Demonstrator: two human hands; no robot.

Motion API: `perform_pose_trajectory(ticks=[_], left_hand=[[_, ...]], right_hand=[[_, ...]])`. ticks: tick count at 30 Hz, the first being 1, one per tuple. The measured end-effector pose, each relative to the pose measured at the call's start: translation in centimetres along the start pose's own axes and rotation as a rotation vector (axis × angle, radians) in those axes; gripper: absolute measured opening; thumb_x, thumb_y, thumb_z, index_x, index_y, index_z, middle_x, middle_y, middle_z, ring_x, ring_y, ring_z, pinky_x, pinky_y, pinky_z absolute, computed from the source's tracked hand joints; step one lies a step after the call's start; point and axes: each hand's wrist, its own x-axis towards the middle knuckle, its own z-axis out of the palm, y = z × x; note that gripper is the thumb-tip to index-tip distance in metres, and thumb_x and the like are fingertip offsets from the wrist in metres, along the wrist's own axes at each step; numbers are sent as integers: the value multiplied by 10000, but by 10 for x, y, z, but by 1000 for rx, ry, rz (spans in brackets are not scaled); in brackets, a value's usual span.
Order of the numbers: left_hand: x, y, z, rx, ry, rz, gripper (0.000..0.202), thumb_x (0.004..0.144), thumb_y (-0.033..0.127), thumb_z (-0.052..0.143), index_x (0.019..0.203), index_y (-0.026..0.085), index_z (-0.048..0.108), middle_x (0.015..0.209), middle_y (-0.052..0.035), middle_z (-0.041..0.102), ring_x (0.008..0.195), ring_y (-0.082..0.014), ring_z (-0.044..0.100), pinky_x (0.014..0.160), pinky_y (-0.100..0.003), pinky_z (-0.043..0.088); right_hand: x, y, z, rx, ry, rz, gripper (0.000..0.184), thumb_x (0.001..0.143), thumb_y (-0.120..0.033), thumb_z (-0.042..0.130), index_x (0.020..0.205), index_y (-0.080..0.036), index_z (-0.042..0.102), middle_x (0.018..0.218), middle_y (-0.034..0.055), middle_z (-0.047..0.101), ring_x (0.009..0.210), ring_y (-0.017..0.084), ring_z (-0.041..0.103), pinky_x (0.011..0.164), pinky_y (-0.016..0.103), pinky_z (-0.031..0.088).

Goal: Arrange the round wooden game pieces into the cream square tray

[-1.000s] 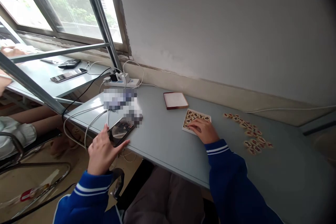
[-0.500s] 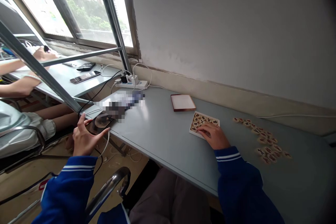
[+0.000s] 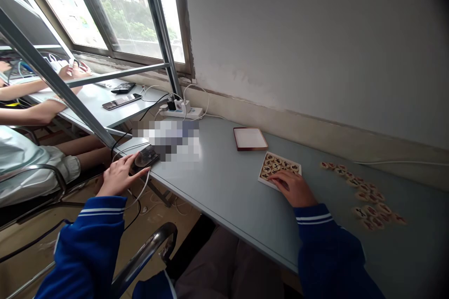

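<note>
Desk (image 3: 210, 182): carries an open box (image 3: 267, 182). Well left of the box: phone (image 3: 146, 156), grasped by the left hand's (image 3: 120, 174) fingers. Inside the box: round pieces (image 3: 276, 167), directly under the right hand's (image 3: 293, 188) bent fingers; grip cannot be told.

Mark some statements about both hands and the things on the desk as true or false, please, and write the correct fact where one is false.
1. The right hand is over the box. True.
2. The lid covers the box. False: it lies apart from the box, nearer the wall, and the box is open.
3. Loose pieces lie on the desk, to the right of the box. True.
4. The left hand is touching the lid. False: it is at the phone, by the desk's left end.
5. Plugs sit in the power strip. True.
</note>
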Motion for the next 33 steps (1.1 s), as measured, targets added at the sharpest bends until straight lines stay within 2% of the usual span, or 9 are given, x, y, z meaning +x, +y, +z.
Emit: perform_pose_trajectory(ticks=[4, 11, 14, 17, 20, 24, 26, 29, 33], left_hand=[[5, -5, 0, 28, -14, 39, 667, 765, 602, 366, 1334, 278, 240, 1343, -105, 327, 1201, -289, 293, 951, -481, 236], [6, -2, -2, 25, -36, 50, 578, 796, 577, 319, 1317, 337, 247, 1389, -72, 246, 1250, -281, 219, 967, -569, 126], [2, 7, -11, -5, 56, 19, 627, 783, 578, 354, 1325, 291, 228, 1409, -78, 188, 1250, -288, 215, 978, -560, 127], [-11, 29, -27, -84, 219, 12, 610, 797, 534, 369, 1322, 263, 218, 1413, -76, 167, 1257, -271, 208, 995, -531, 146], [-29, 71, -41, -244, 335, 105, 536, 811, 469, 384, 1287, 242, 289, 1386, -73, 229, 1249, -249, 242, 1013, -447, 205], [-48, 158, -48, -545, 224, 426, 415, 822, 388, 398, 1219, 268, 385, 1323, -46, 332, 1209, -231, 327, 991, -388, 289], [-52, 207, -46, -683, 85, 595, 378, 838, 364, 377, 1204, 269, 400, 1265, -50, 393, 1152, -212, 396, 956, -368, 340], [-48, 281, -39, -784, -102, 790, 364, 847, 363, 362, 1191, 256, 410, 1145, -56, 478, 995, -187, 502, 863, -340, 417], [-31, 359, -19, -738, -108, 857, 381, 823, 347, 406, 1175, 204, 431, 1062, -74, 482, 973, -202, 504, 876, -348, 407]], right_hand=[[0, -2, -1, -13, 25, 15, 209, 840, -274, 408, 853, -250, 615, 883, 13, 629, 801, 168, 573, 695, 316, 409], [-1, -5, -2, -14, -26, 20, 208, 841, -251, 397, 880, -248, 602, 901, 9, 630, 810, 170, 566, 693, 312, 398], [-2, -6, -4, -47, 8, 23, 205, 836, -247, 402, 873, -251, 604, 898, 2, 630, 811, 164, 562, 688, 304, 384], [-6, 4, -11, -176, 149, 76, 206, 823, -273, 415, 868, -247, 614, 896, 22, 628, 820, 182, 554, 665, 309, 365], [-18, 31, -24, -380, 354, 258, 231, 812, -296, 405, 898, -233, 611, 927, 69, 609, 854, 232, 530, 698, 363, 359], [-48, 76, -33, -531, 545, 571, 280, 772, -326, 423, 970, -195, 571, 1026, 181, 532, 955, 346, 451, 717, 509, 328], [-63, 93, -31, -502, 553, 650, 282, 735, -311, 467, 969, -184, 559, 1038, 227, 502, 972, 377, 425, 702, 543, 313], [-77, 108, -25, -474, 506, 650, 236, 701, -234, 507, 926, -189, 558, 997, 203, 527, 948, 336, 454, 712, 495, 351], [-77, 119, -24, -428, 424, 580, 237, 681, -119, 491, 894, -190, 568, 973, 135, 556, 905, 258, 506, 717, 380, 417]])
